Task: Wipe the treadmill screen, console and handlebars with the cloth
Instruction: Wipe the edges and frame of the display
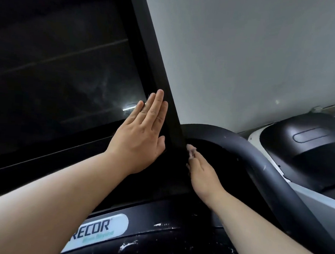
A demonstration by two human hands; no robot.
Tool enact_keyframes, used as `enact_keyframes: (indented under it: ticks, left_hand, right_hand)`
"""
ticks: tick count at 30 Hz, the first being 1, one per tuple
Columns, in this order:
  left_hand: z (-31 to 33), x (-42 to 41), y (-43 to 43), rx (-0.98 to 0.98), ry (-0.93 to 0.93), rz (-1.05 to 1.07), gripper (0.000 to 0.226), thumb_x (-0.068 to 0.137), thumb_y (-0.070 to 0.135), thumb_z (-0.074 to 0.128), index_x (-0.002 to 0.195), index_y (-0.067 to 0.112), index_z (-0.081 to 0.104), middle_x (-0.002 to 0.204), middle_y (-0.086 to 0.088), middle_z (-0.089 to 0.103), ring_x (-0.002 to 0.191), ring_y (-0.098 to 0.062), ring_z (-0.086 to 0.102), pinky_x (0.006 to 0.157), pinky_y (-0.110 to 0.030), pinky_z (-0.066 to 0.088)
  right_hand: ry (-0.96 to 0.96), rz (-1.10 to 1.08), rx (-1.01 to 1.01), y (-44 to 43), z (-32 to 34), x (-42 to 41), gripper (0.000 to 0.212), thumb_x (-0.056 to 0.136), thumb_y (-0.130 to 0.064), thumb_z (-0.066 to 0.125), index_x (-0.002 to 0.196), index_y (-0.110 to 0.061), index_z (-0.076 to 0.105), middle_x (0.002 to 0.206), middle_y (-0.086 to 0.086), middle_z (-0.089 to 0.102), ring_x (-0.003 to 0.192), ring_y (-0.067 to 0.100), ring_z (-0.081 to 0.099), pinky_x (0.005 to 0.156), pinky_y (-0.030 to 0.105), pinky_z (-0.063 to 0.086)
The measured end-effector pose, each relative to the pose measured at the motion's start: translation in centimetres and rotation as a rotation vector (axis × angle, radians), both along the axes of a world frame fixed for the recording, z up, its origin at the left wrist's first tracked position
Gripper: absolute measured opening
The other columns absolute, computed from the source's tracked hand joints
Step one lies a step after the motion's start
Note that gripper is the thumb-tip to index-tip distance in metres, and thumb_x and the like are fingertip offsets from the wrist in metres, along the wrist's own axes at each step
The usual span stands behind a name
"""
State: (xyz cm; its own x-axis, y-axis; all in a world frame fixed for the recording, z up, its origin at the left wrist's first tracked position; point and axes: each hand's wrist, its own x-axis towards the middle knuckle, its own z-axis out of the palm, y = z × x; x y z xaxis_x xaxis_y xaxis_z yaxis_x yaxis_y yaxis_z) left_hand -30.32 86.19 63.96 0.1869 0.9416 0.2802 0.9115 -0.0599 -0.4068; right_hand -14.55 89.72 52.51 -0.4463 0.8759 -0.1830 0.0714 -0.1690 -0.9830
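- Screen: dark glass fills the upper left of the view. Its black bezel runs as a straight diagonal edge down to the lower right corner.
- Open room: a plain pale wall lies right of the bezel edge. A dark recess sits between that edge and the handlebar.
- Handlebar: a thick black tube that curves out from behind the screen corner and sweeps down to the right. It shows pale specks.
- Console: a black trim band lies below the screen, scuffed with white marks. It carries a white logo badge reading "RECOR" in part.
- Left hand: flat, fingers straight and together. The palm lies on the lower right corner of the screen and the fingertips reach onto the bezel. It holds nothing.
- Right hand: seen edge-on in the recess just right of the bezel edge, fingers pointing up along it.
- Cloth: only a small pale wad shows, at the right fingertips and touching the bezel's outer edge. Whether it is pinched or merely pressed cannot be told.
- Far right: a neighbouring machine's black-and-white shroud stands well apart from both hands.
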Motion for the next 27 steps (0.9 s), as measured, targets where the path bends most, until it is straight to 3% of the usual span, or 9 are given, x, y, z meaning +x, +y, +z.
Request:
enact_keyframes:
  ticks: [2, 4, 6, 11, 14, 16, 18, 21, 27]
  left_hand:
    - [0.1, 0.2, -0.1, 0.006, -0.003, 0.013, 0.072, 0.092, 0.039, 0.028, 0.149, 0.0, 0.007, 0.159, -0.016, -0.006, 0.148, -0.023, 0.002, 0.119, -0.032, -0.006]
    - [0.1, 0.4, -0.2, -0.001, -0.007, 0.026, 0.072, 0.091, 0.038, 0.028, 0.149, 0.001, 0.008, 0.16, -0.017, -0.004, 0.148, -0.023, 0.004, 0.119, -0.033, -0.005]
    - [0.3, 0.4, -0.2, -0.009, -0.002, 0.034, 0.072, 0.091, 0.037, 0.029, 0.15, 0.001, 0.009, 0.16, -0.016, -0.002, 0.148, -0.023, 0.006, 0.119, -0.034, -0.004]
    - [2.4, -0.4, -0.5, -0.006, -0.022, -0.006, 0.062, 0.092, 0.034, 0.033, 0.149, 0.011, 0.032, 0.16, -0.008, 0.018, 0.147, -0.019, 0.02, 0.12, -0.04, 0.0]
    - [4.7, -2.0, -0.2, 0.035, -0.081, 0.012, 0.059, 0.092, 0.034, 0.033, 0.148, 0.016, 0.035, 0.16, -0.002, 0.019, 0.147, -0.015, 0.016, 0.121, -0.04, -0.001]
    - [6.7, -3.6, 0.7, 0.071, -0.074, 0.045, 0.059, 0.093, 0.035, 0.032, 0.149, 0.016, 0.034, 0.161, -0.001, 0.016, 0.148, -0.013, 0.013, 0.121, -0.039, -0.004]
    - [9.1, -5.4, 2.0, 0.115, -0.069, 0.072, 0.059, 0.094, 0.035, 0.033, 0.15, 0.016, 0.032, 0.162, 0.0, 0.012, 0.148, -0.013, 0.009, 0.12, -0.037, -0.008]
    - [12.7, -7.7, 4.4, 0.196, -0.1, 0.115, 0.058, 0.095, 0.031, 0.043, 0.15, 0.016, 0.03, 0.162, 0.002, 0.009, 0.149, -0.011, 0.004, 0.118, -0.036, -0.011]
    - [18.6, -11.2, 8.1, 0.353, -0.088, 0.095, 0.061, 0.094, 0.033, 0.047, 0.151, 0.02, 0.028, 0.163, 0.002, 0.004, 0.149, -0.013, -0.001, 0.118, -0.038, -0.011]
  right_hand:
    - [-0.126, 0.068, 0.078, -0.8, -0.3, 0.8, 0.05, 0.093, -0.033, 0.037, 0.141, -0.026, 0.043, 0.12, -0.025, 0.046, 0.104, -0.007, 0.045, 0.11, 0.031, 0.034]
    - [-0.206, 0.137, 0.143, -1.1, 0.2, 1.7, 0.051, 0.087, -0.025, 0.047, 0.138, -0.029, 0.044, 0.118, -0.024, 0.048, 0.107, -0.006, 0.047, 0.1, 0.02, 0.038]
    - [-0.208, 0.181, 0.085, -0.8, 0.9, 2.5, 0.046, 0.085, -0.01, 0.052, 0.125, -0.034, 0.051, 0.108, -0.016, 0.059, 0.094, -0.005, 0.057, 0.077, 0.007, 0.041]
    - [0.073, 0.003, -0.1, 3.1, 5.6, 0.7, 0.029, 0.084, -0.001, 0.042, 0.095, -0.022, 0.059, 0.065, -0.004, 0.053, 0.052, 0.006, 0.048, 0.046, 0.018, 0.037]
    - [0.129, 0.047, 0.019, 5.8, 10.0, -3.4, 0.023, 0.091, -0.026, 0.042, 0.101, -0.024, 0.062, 0.077, -0.005, 0.068, 0.072, 0.008, 0.065, 0.066, 0.027, 0.055]
    - [0.066, -0.005, 0.166, 6.9, 12.9, -5.2, 0.025, 0.094, -0.03, 0.039, 0.102, -0.023, 0.062, 0.091, 0.005, 0.068, 0.085, 0.017, 0.064, 0.08, 0.028, 0.052]
    - [0.048, -0.087, 0.322, 8.0, 15.8, -6.6, 0.021, 0.096, -0.025, 0.039, 0.098, -0.018, 0.059, 0.092, 0.011, 0.065, 0.077, 0.017, 0.058, 0.068, 0.015, 0.045]
    - [-0.019, -0.155, 0.553, 10.7, 20.3, -9.8, 0.024, 0.087, -0.028, 0.035, 0.094, -0.016, 0.055, 0.086, 0.013, 0.058, 0.077, 0.023, 0.053, 0.068, 0.03, 0.043]
    - [-0.175, -0.291, 0.82, 15.5, 27.3, -14.6, 0.046, 0.099, -0.035, 0.029, 0.139, -0.015, 0.04, 0.135, 0.013, 0.045, 0.121, 0.036, 0.043, 0.1, 0.041, 0.035]
